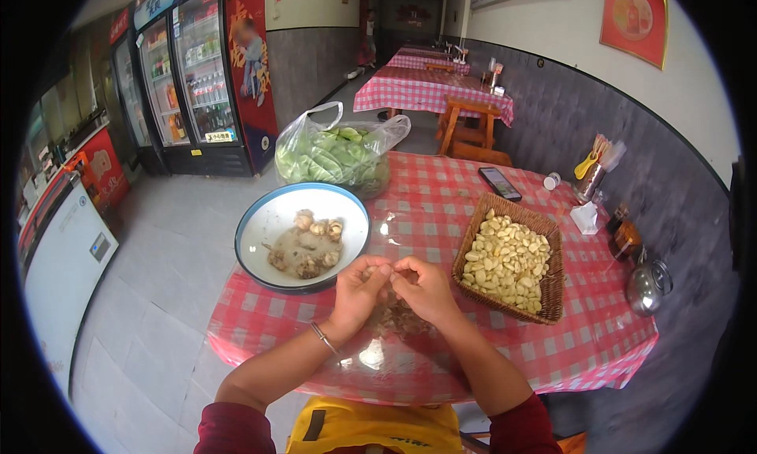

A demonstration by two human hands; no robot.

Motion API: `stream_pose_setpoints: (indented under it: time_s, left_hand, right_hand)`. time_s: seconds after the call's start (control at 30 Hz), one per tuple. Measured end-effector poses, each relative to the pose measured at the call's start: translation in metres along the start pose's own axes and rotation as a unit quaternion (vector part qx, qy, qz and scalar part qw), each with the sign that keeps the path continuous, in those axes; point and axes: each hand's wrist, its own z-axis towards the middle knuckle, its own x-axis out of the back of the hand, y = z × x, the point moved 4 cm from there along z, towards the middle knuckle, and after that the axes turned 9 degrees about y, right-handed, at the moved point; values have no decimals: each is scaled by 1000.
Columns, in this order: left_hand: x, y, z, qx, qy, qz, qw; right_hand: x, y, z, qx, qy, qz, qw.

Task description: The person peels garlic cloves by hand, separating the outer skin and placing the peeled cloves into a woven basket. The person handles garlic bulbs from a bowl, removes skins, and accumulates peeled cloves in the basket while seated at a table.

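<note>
My left hand and my right hand meet over the table, fingertips pinched together. Between them is what looks like a garlic clove, mostly hidden by the fingers. Below the hands lies a scatter of brownish garlic skins. Left of them stands a white bowl with a blue rim, holding several garlic bulbs and loose debris in its bottom. To the right, a brown wicker basket is filled with peeled garlic cloves.
A clear plastic bag of green leaves sits behind the bowl on the checked tablecloth. A phone lies beyond the basket. Along the wall stand a utensil holder, a crumpled tissue, dark jars and a metal kettle.
</note>
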Motion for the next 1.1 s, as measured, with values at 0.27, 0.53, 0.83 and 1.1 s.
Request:
stream_pose_setpoints:
  time_s: [0.27,0.53,0.83,1.1]
  left_hand:
    - [-1,-3,-1,-22,-2,39,999]
    - [-1,-8,0,-3,-21,6,1000]
    - [0,-9,-1,28,-53,1,998]
    - [-3,-4,2,55,-15,-49,997]
  right_hand:
    - [0,9,-1,-30,39,-1,999]
    - [3,-10,-5,14,80,-102,991]
    - [-2,-7,-7,41,98,-108,989]
    - [2,-20,-4,-3,73,-59,996]
